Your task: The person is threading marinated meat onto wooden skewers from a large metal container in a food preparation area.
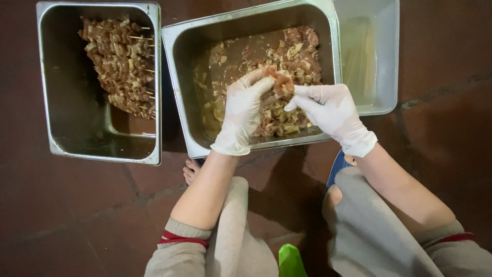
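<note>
Gloved, both my left hand (242,110) and right hand (330,110) are pinching slippery marinated meat (281,82) over the steel tray (179,87); wet gloves could be losing it.

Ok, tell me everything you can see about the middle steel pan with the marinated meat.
The middle pan is a deep rectangular tray of shiny steel with a flat rim and rounded corners, lying slightly skewed on the dark red tiled floor. It holds raw meat chunks in brownish marinade, heaped toward its right side. Its left rim sits close against the pan of skewers; its right edge overlaps a pale tray. The gloved left hand and right hand hold a meat piece above it.
</note>
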